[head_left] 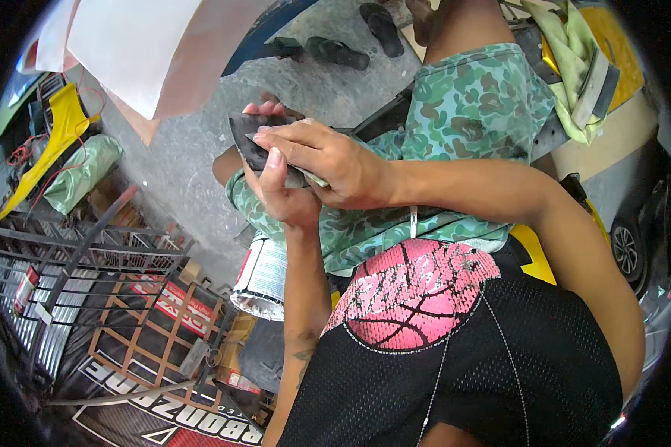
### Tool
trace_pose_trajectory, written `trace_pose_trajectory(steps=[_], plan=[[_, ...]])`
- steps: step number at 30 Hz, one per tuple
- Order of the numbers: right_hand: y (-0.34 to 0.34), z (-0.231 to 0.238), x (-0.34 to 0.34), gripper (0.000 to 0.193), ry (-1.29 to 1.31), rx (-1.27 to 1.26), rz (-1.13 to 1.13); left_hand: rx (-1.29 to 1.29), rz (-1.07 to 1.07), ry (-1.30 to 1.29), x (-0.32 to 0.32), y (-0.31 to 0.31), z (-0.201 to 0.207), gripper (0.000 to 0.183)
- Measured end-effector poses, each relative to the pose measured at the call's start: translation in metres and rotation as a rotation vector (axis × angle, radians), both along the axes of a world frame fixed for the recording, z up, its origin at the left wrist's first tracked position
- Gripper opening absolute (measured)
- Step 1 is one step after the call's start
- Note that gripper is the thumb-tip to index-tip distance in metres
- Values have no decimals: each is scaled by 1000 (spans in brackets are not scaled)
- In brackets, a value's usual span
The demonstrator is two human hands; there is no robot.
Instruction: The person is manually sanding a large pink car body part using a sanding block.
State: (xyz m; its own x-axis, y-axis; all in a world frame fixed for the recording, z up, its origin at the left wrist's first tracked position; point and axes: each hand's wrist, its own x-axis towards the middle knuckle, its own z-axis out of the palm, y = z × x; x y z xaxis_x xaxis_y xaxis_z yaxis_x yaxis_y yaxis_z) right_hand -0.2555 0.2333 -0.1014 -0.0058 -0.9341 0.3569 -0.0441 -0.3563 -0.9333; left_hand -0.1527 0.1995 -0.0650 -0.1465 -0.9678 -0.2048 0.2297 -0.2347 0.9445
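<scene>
My left hand (289, 200) is closed around a dark, flat, glossy piece (246, 140) with a pointed corner, supporting it from below with the thumb along its near side. Over the top lies my right hand (350, 167), its fingers bent and pressed down on the piece. A thin pale-greenish edge (314, 178) shows beneath the right palm; what it belongs to is mostly hidden. Both hands are above my lap, in front of green camouflage shorts (470, 104).
A white bucket (262, 277) stands beside my left forearm. Large pale curved panels (156, 45) hang at upper left, above a black metal rack (74, 261) and a yellow part (63, 130). Sandals (337, 54) lie on the concrete floor. A green cloth (574, 67) is at upper right.
</scene>
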Motion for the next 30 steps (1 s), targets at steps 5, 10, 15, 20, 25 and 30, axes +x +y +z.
trace_pose_trajectory(steps=[5, 10, 15, 20, 25, 30], plan=[[-7, -9, -2, 61, 25, 108, -18, -5, 24, -223, 0, 11, -7, 70], [-34, -15, -17, 50, -27, 257, 127, 180, 120, -11, 14, -2, -7, 66], [-56, -10, -50, 40, -407, 470, 261, 163, 120, 75, 40, -17, 3, 69], [-54, 2, -65, 43, -601, 544, 336, 84, -31, -116, 35, -18, 9, 74], [-23, 0, -20, 58, -95, 91, 116, 136, -171, -69, 31, -24, 0, 81], [-15, 3, -13, 64, -82, 87, 104, -81, -294, -332, 35, -16, -10, 88]])
